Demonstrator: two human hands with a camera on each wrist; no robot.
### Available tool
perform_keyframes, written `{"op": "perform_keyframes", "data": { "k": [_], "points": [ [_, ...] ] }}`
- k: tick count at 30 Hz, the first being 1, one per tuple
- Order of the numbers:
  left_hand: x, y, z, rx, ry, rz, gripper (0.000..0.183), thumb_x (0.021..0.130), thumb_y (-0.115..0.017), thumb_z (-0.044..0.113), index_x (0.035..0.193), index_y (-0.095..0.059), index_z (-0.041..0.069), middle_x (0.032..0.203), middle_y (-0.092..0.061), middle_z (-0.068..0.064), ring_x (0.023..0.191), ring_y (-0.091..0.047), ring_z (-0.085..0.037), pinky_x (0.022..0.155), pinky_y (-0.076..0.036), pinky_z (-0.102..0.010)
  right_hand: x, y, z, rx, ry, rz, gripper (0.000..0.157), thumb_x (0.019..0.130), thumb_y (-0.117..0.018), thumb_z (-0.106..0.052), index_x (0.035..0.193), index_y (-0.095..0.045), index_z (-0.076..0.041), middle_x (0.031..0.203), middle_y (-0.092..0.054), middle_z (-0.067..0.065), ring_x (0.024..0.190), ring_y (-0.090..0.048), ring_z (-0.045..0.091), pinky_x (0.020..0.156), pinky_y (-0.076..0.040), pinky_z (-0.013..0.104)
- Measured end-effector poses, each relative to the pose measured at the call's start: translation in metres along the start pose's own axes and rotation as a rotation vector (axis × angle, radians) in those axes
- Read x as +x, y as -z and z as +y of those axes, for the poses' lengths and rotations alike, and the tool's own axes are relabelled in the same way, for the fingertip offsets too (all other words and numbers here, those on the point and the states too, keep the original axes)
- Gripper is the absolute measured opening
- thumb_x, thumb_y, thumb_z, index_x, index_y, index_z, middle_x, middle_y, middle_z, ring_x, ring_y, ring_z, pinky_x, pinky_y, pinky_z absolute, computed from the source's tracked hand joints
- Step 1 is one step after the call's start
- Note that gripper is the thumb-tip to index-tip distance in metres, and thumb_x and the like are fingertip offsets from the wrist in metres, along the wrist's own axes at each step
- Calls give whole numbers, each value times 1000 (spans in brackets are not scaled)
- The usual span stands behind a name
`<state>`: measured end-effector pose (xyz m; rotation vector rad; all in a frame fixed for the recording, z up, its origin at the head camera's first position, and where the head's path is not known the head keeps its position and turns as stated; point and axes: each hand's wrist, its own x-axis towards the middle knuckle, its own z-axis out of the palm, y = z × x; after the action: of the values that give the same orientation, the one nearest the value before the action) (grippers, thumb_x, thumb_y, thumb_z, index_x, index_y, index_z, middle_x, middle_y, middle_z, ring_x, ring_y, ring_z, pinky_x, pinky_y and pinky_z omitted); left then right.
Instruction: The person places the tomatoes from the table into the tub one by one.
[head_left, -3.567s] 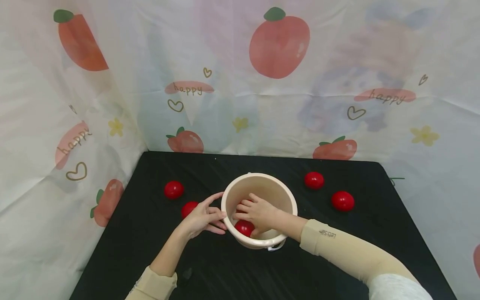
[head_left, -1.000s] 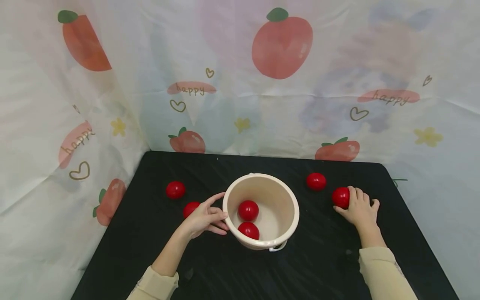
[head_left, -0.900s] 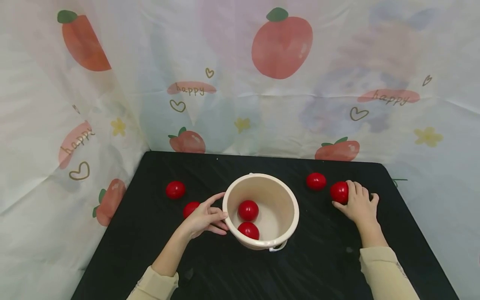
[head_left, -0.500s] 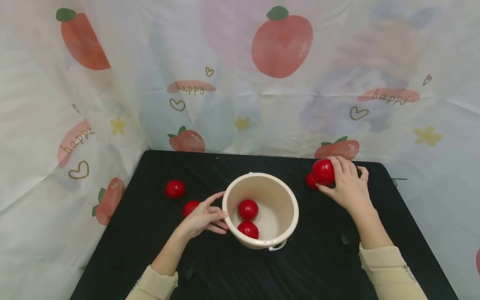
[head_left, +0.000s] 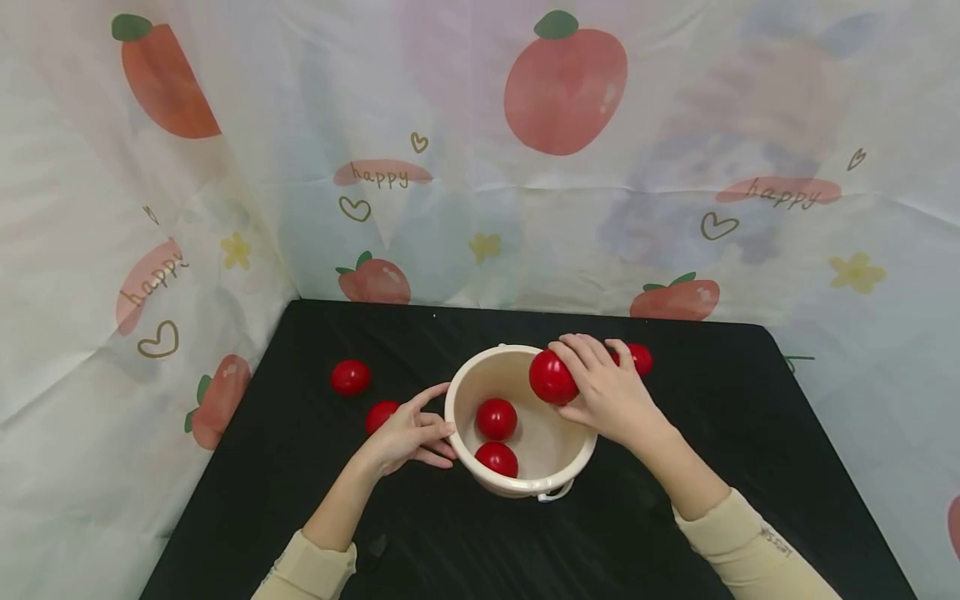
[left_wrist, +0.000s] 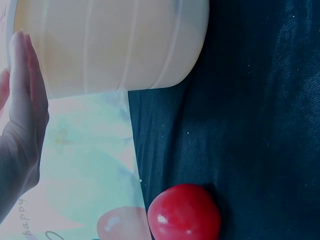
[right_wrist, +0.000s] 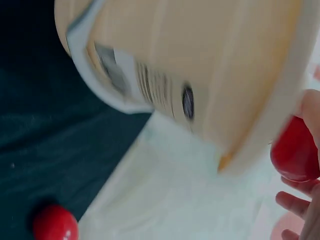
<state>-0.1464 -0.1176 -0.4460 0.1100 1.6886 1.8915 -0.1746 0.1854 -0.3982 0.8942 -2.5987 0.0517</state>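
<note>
A cream bucket [head_left: 576,467] stands on the black table, with two glossy red balls [head_left: 497,419] inside. At its left rim is my left hand [head_left: 408,435], fairly straight fingers touching the rim and outer side. My right hand [head_left: 611,396] grips another red ball [head_left: 553,377] over the bucket's right rear part, above the opening. In the right wrist view this held ball [right_wrist: 295,152] shows beside the rim, fingers around it. Behind my left hand lies a partly covered red ball [head_left: 381,415].
One red ball [head_left: 350,377] lies at the table's left rear. Partly hidden behind my right hand is another red ball [head_left: 640,358]. A printed cloth [head_left: 465,217] hangs behind and left of the black table [head_left: 750,433]. The bucket's handle [right_wrist: 90,80] hangs low on its side.
My right hand left the bucket, gripped a red ball on the right, lifted it and carried it left over the bucket. The left hand stays at the rim.
</note>
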Motion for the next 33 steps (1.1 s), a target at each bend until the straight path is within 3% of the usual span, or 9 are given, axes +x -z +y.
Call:
{"op": "perform_keyframes", "data": {
  "k": [8,17,26,33],
  "points": [
    [1,0,0,0,1,1,70,86,-62,9,143,-23,18,89,-64,-13,72,-67,-25,68,-55,-47,5,-21,-22,-29,139,-106,80,61,-77,-42,128,-45,-12,125,-48,11,116,-40,28,94,-34,49],
    [0,-1,1,-9,4,-2,71,86,-62,8,144,-22,18,89,-64,-12,71,-67,-25,68,-55,-47,7,-39,-30,-17,209,-254,86,57,-81,-44,129,-45,-13,125,-48,8,118,-39,27,98,-32,51],
    [0,-1,0,2,2,-2,71,86,-63,10,144,-23,17,89,-64,-13,72,-67,-25,68,-55,-47,7,-54,-32,-129,340,-293,83,54,-83,-45,123,-48,-15,117,-51,7,108,-44,26,90,-38,44],
    [0,-1,0,2,2,-6,70,86,-62,9,144,-23,18,89,-64,-12,72,-67,-25,68,-55,-47,5,-57,-34,-252,362,-380,82,52,-83,-49,121,-48,-21,115,-51,3,107,-44,23,91,-37,43]
  ]
}}
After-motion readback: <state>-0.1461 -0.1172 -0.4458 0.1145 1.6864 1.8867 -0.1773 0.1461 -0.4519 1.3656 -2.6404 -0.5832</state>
